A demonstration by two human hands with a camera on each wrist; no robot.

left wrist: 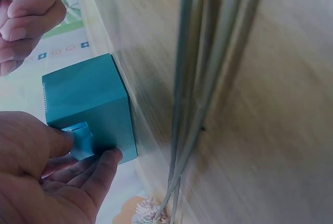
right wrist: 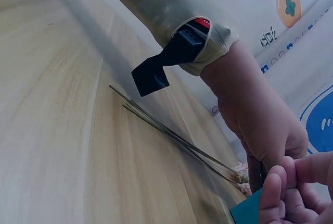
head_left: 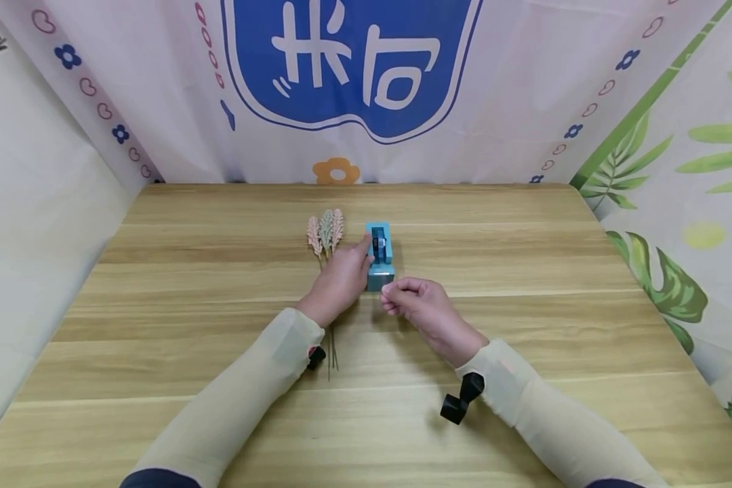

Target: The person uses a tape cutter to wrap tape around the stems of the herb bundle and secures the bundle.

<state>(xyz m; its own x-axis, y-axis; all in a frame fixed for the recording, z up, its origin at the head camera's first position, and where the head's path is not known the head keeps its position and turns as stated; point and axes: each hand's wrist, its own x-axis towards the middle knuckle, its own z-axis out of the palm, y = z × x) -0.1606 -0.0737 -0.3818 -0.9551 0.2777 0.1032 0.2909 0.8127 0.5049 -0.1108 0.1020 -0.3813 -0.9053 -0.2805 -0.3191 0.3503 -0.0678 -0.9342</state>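
A teal-blue tape dispenser (head_left: 380, 269) stands on the wooden table, a roll of tape (head_left: 379, 245) seated in its top. My left hand (head_left: 340, 279) grips it from the left side; the left wrist view shows thumb and fingertips against the dispenser's side (left wrist: 83, 91). At its near end, my right hand (head_left: 425, 308) pinches with thumb and index finger, right by a shiny clear strip of tape (head_left: 379, 280) at the front. The other right fingers are curled in. Under the left hand and wrist run the stems of artificial flowers (head_left: 326, 230), partly hidden.
The flower heads are pink and pale green, left of the dispenser, with thin stems (right wrist: 177, 136) pointing toward me. The table (head_left: 207, 285) ends at a printed cloth backdrop (head_left: 500, 135). A black wrist camera mount (head_left: 461, 400) hangs from the right sleeve.
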